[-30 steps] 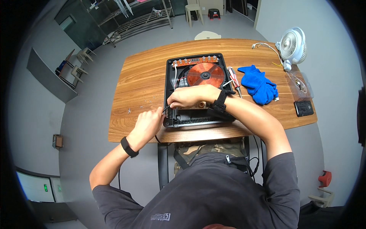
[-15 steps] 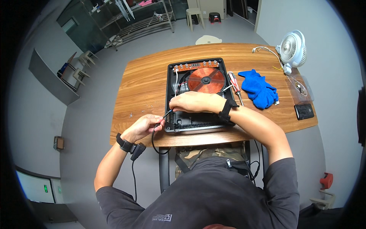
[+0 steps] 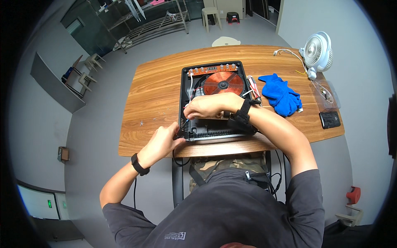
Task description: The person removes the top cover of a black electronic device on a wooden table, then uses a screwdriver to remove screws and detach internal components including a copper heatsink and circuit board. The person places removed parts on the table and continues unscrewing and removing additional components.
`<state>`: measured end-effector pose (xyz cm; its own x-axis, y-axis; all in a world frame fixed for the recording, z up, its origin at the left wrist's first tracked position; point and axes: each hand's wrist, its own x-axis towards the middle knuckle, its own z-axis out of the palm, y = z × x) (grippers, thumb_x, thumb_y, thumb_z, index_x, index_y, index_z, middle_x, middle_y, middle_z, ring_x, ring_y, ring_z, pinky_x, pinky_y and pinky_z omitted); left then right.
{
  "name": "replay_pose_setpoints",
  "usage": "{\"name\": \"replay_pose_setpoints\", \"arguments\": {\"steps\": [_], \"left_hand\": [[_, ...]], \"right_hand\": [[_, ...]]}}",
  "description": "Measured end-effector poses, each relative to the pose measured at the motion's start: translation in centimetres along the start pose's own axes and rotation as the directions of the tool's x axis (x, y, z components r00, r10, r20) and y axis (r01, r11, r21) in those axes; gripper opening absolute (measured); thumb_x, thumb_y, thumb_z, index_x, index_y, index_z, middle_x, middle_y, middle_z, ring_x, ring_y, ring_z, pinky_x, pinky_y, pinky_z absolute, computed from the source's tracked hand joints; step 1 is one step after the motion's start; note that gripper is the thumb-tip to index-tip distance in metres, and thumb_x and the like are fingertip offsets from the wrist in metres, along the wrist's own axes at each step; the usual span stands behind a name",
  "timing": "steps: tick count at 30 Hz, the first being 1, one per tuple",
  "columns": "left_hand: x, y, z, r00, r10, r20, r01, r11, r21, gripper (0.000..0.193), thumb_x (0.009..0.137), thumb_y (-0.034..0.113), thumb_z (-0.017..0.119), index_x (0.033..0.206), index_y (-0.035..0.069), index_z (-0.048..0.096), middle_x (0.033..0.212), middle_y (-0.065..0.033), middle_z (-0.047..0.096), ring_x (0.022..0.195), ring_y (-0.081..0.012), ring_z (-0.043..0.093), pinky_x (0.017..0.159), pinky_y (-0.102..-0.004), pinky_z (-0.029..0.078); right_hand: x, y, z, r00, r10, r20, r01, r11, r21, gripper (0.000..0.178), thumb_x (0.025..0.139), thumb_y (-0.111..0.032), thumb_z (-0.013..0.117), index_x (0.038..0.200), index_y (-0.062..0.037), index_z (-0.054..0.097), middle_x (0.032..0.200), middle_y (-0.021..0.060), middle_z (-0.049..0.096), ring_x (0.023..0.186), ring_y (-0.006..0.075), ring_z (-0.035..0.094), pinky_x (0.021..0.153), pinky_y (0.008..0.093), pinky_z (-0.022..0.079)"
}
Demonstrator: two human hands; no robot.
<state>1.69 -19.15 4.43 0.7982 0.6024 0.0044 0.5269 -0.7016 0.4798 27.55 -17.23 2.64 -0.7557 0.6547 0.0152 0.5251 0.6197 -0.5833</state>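
Note:
An opened induction cooker lies on the table, its black casing exposing a round copper coil and a strip-shaped button board along the far edge. My left hand is at the casing's near left corner, fingers closed on a black power cord that loops over the table edge. Reaching across the casing, my right hand pinches thin wires, one blue, at the cord's end. Its fingertips partly hide them. A white wire runs down the casing's left side.
Right of the cooker lie a red-handled screwdriver and a blue cloth. Beyond them are a white fan, a clear plastic tray and a black box-like object. Small metal bits lie at the left.
My left hand has turned and moved up against the casing's near left corner, bringing the cord closer. My right wrist has rotated slightly, with its fingers still at the wires.

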Motion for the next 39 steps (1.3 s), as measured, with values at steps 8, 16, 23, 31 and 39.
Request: {"name": "replay_pose_setpoints", "arguments": {"steps": [8, 16, 23, 31, 39], "left_hand": [[-0.1, -1.3, 0.1, 0.977, 0.128, -0.172, -0.101, 0.983, 0.156, 0.014, 0.091, 0.012, 0.071, 0.099, -0.001, 0.072, 0.074, -0.0209, 0.067, 0.068, -0.0411, 0.065, 0.067, -0.0475, 0.052], [1.4, -1.7, -1.9, 0.939, -0.174, 0.296, 0.290, 0.865, -0.410, 0.026, 0.099, 0.016, 0.066, 0.117, -0.002, 0.069, 0.087, -0.0105, 0.073, 0.062, -0.0138, 0.059, 0.061, -0.0283, 0.051], [1.9, -3.3, -1.7, 0.861, 0.031, 0.507, 0.421, 0.515, -0.746, 0.020, 0.104, 0.022, 0.061, 0.113, 0.004, 0.061, 0.094, -0.0020, 0.069, 0.075, -0.0041, 0.055, 0.069, -0.0193, 0.047], [2.0, -0.5, -1.6, 0.950, -0.008, 0.311, 0.060, 0.986, -0.158, 0.028, 0.088, 0.014, 0.077, 0.102, 0.003, 0.056, 0.078, -0.0054, 0.060, 0.069, -0.0180, 0.057, 0.066, -0.0324, 0.048], [0.3, -0.3, 0.4, 0.990, 0.088, -0.108, -0.065, 0.977, 0.202, 0.029, 0.082, 0.014, 0.082, 0.086, 0.000, 0.057, 0.078, -0.0187, 0.067, 0.076, -0.0393, 0.068, 0.067, -0.0454, 0.054]], "right_hand": [[-0.3, -0.5, -0.1, 0.998, 0.065, -0.022, -0.065, 0.998, -0.016, 0.027, 0.104, -0.029, 0.057, 0.106, -0.0030, 0.064, 0.094, 0.0167, 0.068, 0.092, 0.0366, 0.066, 0.080, 0.0453, 0.051], [-1.7, -1.2, 0.0, 0.994, 0.024, -0.110, -0.026, 0.999, -0.019, 0.027, 0.103, -0.031, 0.058, 0.110, -0.0055, 0.062, 0.100, 0.0146, 0.068, 0.099, 0.0345, 0.065, 0.085, 0.0457, 0.051], [-1.8, -0.7, -0.2, 0.974, -0.124, -0.190, 0.116, 0.992, -0.050, 0.023, 0.101, -0.025, 0.061, 0.110, -0.0041, 0.065, 0.103, 0.0146, 0.070, 0.099, 0.0344, 0.066, 0.085, 0.0448, 0.051], [-1.3, -0.1, -0.2, 0.987, -0.077, -0.142, 0.076, 0.997, -0.017, 0.024, 0.099, -0.022, 0.063, 0.107, -0.0007, 0.069, 0.099, 0.0156, 0.073, 0.092, 0.0350, 0.069, 0.081, 0.0428, 0.054], [-0.8, -0.6, -0.3, 0.994, -0.039, -0.105, 0.039, 0.999, -0.007, 0.024, 0.099, -0.022, 0.062, 0.104, 0.0012, 0.068, 0.089, 0.0174, 0.072, 0.087, 0.0364, 0.069, 0.078, 0.0438, 0.054]]}}
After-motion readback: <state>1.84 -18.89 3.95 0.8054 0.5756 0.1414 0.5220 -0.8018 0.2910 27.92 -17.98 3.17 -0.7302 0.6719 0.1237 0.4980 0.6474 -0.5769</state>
